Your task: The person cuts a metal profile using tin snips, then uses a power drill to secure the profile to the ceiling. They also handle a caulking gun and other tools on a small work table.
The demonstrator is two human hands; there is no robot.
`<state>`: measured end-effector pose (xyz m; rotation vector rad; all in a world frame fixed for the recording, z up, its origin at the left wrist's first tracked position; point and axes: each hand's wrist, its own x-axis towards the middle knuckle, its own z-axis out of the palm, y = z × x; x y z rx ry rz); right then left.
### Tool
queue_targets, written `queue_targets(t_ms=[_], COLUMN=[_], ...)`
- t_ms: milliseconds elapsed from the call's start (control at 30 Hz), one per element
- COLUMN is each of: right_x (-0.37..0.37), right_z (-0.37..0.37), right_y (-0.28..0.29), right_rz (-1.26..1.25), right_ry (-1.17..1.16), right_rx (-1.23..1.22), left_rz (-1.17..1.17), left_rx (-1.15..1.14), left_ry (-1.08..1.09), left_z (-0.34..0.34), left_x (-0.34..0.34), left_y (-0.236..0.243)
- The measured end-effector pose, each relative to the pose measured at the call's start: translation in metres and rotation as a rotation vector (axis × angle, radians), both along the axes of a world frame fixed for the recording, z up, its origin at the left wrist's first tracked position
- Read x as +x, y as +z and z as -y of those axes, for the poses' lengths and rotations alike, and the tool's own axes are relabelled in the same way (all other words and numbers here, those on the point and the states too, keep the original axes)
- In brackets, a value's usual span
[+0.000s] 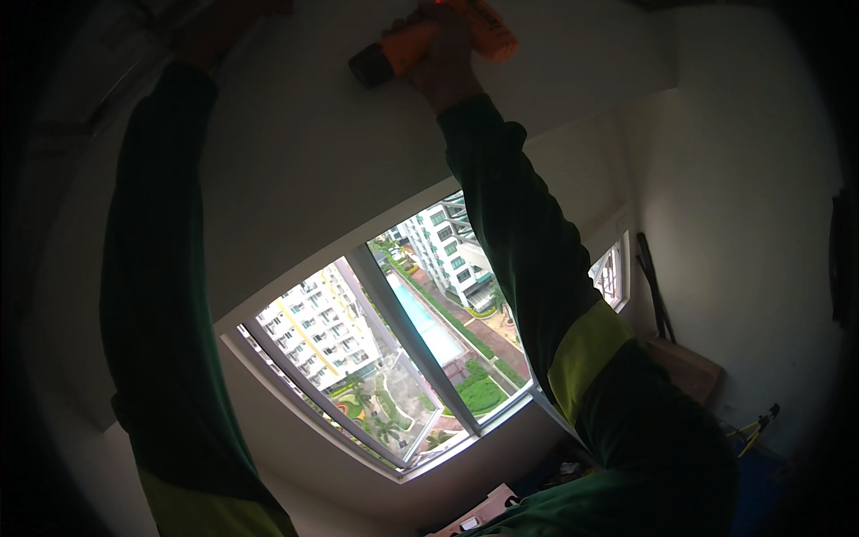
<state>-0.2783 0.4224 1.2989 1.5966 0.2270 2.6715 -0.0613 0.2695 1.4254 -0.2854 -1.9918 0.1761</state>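
In the head view, one orange power tool (412, 46), held up at the top edge, just right of centre. Gripped in the right hand (445, 64) — fingers closed around the orange length between the blunt black end and the bulkier body. Orange on grip and body alike, black only at the lower-left end, with one small red glow at the top edge; slanted, and partly cut off by the picture's edge. Raised before a pale wall surface (313, 134), in shade; cannot tell whether touching.

At upper left, well apart from the tool, one left hand (215, 36), raised too, deep in shadow — cannot tell whether wide, narrow or holding anything.

Two dark green sleeves (161, 251), each with one yellow-green band (586, 353). Two windows in all: one large window (394, 358) between and below the arms, split by one grey dividing bar (413, 340), and one small window (610, 276) just beyond the right arm. Through the large one, two tall buildings (318, 327) and one pool (425, 322). At right, dark strips (656, 286) leaning in the corner, too dim to count, near one brown board (689, 365).
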Motion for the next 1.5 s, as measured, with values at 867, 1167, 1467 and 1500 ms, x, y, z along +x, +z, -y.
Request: queue_targets(t_ms=[867,1167,1467,1500], right_x=[0.009,0.011,0.005,0.005], right_z=[0.008,0.013,0.015,0.015], right_y=[0.004,0.008,0.013,0.014], right_rz=[-0.083,0.01,-0.081,-0.058], right_ry=[0.101,-0.006,0.059,0.025], right_rx=[-0.054,-0.027,-0.061,-0.061], left_rz=[0.021,-0.06,-0.06,-0.044], left_rx=[-0.156,-0.233,-0.431,-0.326], left_ry=[-0.043,0.115,0.061,0.058], left_z=[0.004,0.012,0.029,0.028], left_x=[0.014,0.005,-0.002,-0.002], left_y=[-0.004,0.009,0.019,0.019])
